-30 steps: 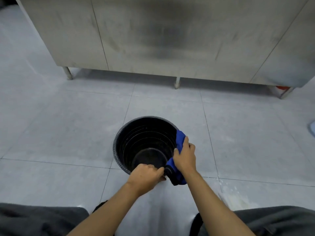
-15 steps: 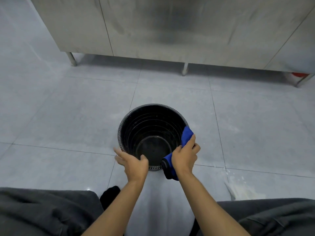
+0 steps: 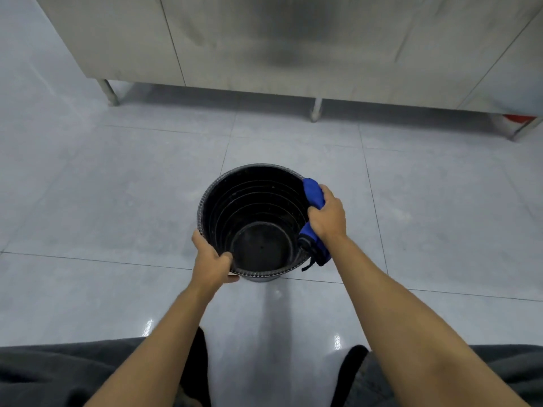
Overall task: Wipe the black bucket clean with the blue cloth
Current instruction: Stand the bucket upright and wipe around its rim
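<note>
Black bucket (image 3: 258,218) rim gripped by left hand (image 3: 210,264), blue cloth (image 3: 313,195) under right hand (image 3: 326,215)

A pale grey tiled floor (image 3: 117,201) fills most of the view, glossy, with thin dark grout lines. Along the far side stands a stainless steel cabinet (image 3: 264,39) on short metal legs (image 3: 316,108). A red object (image 3: 518,118) shows under its right end, mostly hidden. Dark grey trousers (image 3: 58,374) cross the bottom edge.

Left hand (image 3: 211,264) gripping black bucket (image 3: 255,218) rim, right hand (image 3: 324,217) pressing blue cloth (image 3: 313,195)
</note>
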